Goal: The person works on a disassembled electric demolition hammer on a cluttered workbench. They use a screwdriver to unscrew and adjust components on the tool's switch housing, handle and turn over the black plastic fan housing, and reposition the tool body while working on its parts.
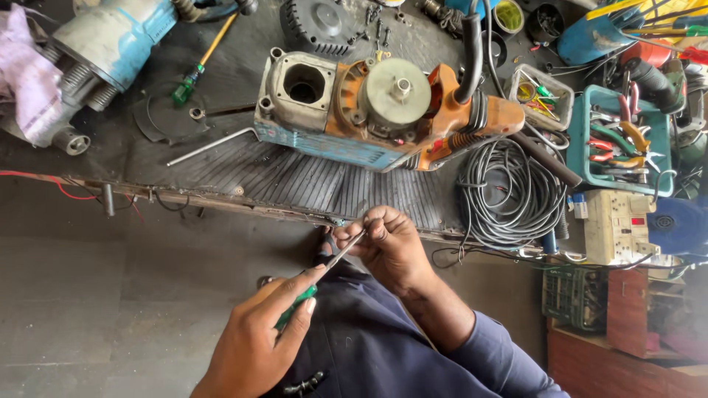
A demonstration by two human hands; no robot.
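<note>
Head view: the left hand grips a green-handled screwdriver — its shaft slanting up-right into the right hand, whose fingertips pinch the tip below the orange-and-blue power tool body on the dark ribbed worktop.

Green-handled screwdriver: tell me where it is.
Low centre of the head view: the left hand grips the green-handled screwdriver, its tip meeting the right hand.
</note>
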